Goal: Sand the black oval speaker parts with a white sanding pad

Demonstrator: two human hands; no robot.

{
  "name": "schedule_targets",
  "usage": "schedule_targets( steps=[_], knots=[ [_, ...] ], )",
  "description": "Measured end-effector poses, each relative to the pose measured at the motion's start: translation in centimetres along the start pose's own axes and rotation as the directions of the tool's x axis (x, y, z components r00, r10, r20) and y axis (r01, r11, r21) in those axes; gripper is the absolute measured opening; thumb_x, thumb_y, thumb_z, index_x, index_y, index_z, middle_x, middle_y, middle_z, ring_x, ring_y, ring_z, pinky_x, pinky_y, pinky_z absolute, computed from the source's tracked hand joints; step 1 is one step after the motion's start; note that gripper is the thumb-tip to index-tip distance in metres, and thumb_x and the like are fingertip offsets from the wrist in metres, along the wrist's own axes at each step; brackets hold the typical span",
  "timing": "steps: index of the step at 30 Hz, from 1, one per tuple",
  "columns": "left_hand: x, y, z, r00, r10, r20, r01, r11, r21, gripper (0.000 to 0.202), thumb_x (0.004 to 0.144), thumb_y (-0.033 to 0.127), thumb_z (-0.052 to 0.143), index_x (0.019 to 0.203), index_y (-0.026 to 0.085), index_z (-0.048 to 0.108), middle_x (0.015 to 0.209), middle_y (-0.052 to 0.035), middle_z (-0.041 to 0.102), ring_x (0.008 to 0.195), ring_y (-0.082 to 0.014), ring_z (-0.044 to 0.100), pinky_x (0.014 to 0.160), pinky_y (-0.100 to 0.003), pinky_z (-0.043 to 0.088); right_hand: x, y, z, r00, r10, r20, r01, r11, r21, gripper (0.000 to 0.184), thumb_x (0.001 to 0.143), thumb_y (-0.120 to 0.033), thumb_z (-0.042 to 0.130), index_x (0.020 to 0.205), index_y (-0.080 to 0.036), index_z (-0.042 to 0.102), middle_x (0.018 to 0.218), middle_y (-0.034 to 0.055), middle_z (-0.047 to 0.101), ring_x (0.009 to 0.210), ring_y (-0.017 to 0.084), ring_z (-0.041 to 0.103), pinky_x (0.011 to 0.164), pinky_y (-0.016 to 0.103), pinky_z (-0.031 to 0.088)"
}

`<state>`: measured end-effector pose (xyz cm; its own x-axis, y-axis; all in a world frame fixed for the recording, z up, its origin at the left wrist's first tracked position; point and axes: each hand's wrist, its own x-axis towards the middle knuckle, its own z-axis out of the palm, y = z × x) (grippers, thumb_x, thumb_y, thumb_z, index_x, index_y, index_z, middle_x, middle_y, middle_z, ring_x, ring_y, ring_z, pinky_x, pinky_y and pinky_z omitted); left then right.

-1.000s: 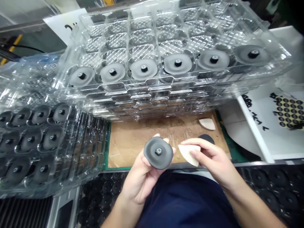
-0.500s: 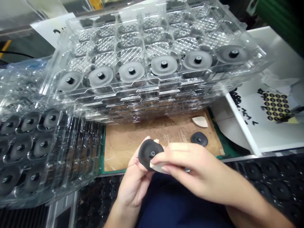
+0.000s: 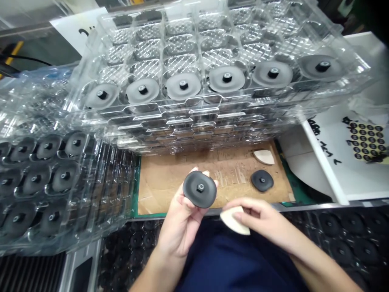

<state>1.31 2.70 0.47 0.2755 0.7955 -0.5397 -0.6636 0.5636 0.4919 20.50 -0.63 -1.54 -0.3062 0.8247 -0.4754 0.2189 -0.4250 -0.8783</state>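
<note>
A black rounded disc part [image 3: 194, 198] with a raised hub at its centre rests in my left hand [image 3: 179, 221], fingers closed round its edge and its dished face turned up. Between the thumb and fingers of my right hand [image 3: 257, 215] is a cream-coloured wedge-shaped pad [image 3: 232, 221], held low and apart from the disc. Another black disc part [image 3: 262, 181] lies on the brown board [image 3: 161, 182], with a second cream wedge pad [image 3: 263, 157] just behind it.
Stacked clear plastic trays [image 3: 194, 105] rise behind the board, discs in the top tray's front row. More trays with black discs [image 3: 39, 178] stand at left. A white bin [image 3: 361, 178] at right holds a sheet of round black stickers [image 3: 367, 140].
My right hand has drawn the wedge pad off the disc, toward the right and down. The disc in my left hand is now uncovered and turned more toward me. The view has shifted slightly.
</note>
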Motion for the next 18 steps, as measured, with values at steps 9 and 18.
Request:
schedule_targets(
  steps=[9, 18],
  knots=[
    [-0.9, -1.2, -0.3, 0.995, 0.016, -0.101, -0.012, 0.999, 0.045, 0.040, 0.069, 0.025, 0.076, 0.108, 0.024, 0.066, 0.099, -0.0011, 0.072, 0.089, -0.0139, 0.066, 0.078, -0.019, 0.053, 2.4, -8.8, 2.7, 0.761, -0.627, -0.168, 0.552, 0.762, -0.339, 0.021, 0.087, -0.012, 0.051, 0.100, -0.015, 0.068, 0.088, 0.0044, 0.068, 0.079, 0.013, 0.061, 0.073, 0.023, 0.049],
    [-0.9, -0.9, -0.1, 0.991, 0.088, -0.099, -0.073, 0.987, 0.144, 0.037, 0.062, 0.012, 0.078, 0.097, 0.022, 0.071, 0.080, 0.0013, 0.073, 0.083, -0.0161, 0.066, 0.072, -0.020, 0.053, 2.6, -8.2, 4.1, 0.728, -0.656, -0.202, 0.556, 0.736, -0.385, 0.023, 0.091, -0.013, 0.046, 0.105, -0.010, 0.063, 0.092, 0.0070, 0.065, 0.082, 0.013, 0.060, 0.076, 0.022, 0.049]
  ],
)
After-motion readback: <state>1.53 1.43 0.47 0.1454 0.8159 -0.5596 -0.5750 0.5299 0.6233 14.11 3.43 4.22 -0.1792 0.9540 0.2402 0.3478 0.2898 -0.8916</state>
